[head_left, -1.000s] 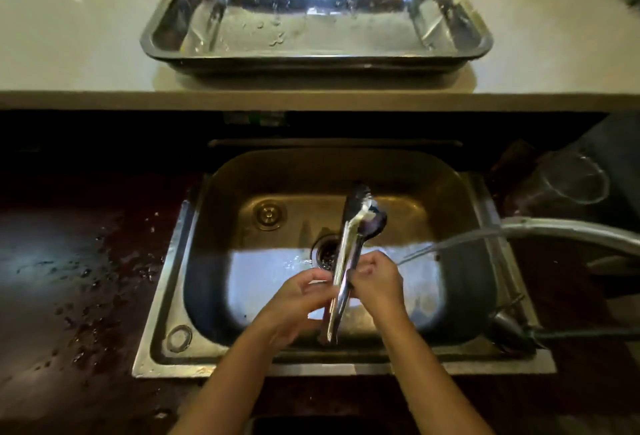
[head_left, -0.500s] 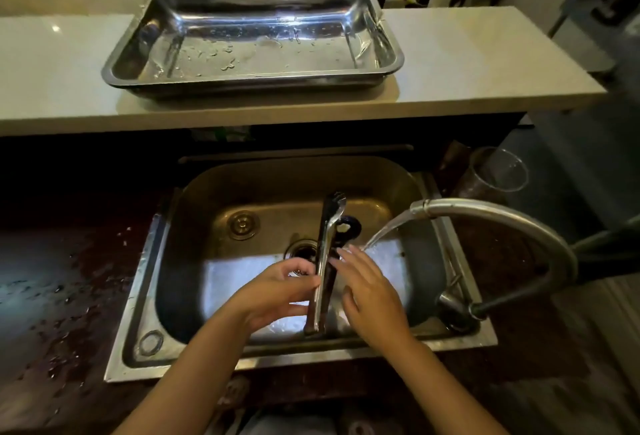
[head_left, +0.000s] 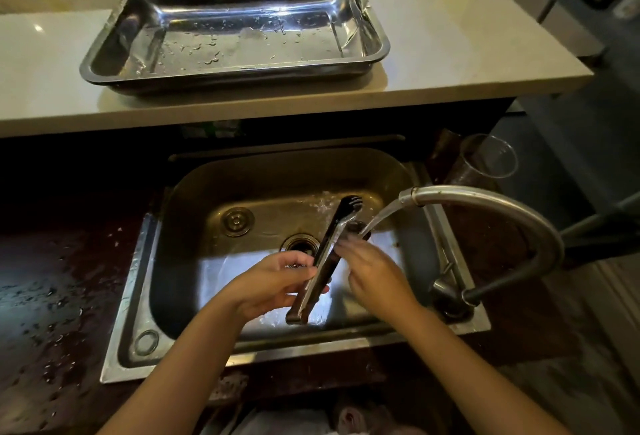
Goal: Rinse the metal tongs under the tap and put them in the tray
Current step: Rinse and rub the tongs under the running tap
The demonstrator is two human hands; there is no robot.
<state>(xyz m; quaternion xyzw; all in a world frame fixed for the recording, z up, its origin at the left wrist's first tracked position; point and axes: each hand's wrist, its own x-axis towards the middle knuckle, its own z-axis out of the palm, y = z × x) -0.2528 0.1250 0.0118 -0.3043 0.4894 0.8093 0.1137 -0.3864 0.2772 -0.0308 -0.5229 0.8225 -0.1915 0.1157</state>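
Left hand (head_left: 273, 282) clasps tongs (head_left: 327, 258) under tap (head_left: 485, 206) water (right hand (head_left: 374, 270) rubbing).

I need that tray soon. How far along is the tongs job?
Done: tap running. In hand: left hand grips the tongs over the sink; right hand rubs them in the stream. Left: placing them in the tray, which holds only droplets.

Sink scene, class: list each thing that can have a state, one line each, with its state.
Tap: running.
Tongs: closed, held over the sink, tips in the stream.
Left hand: gripping the tongs.
Right hand: fingers rubbing the tongs.
Tray: wet, holds nothing.
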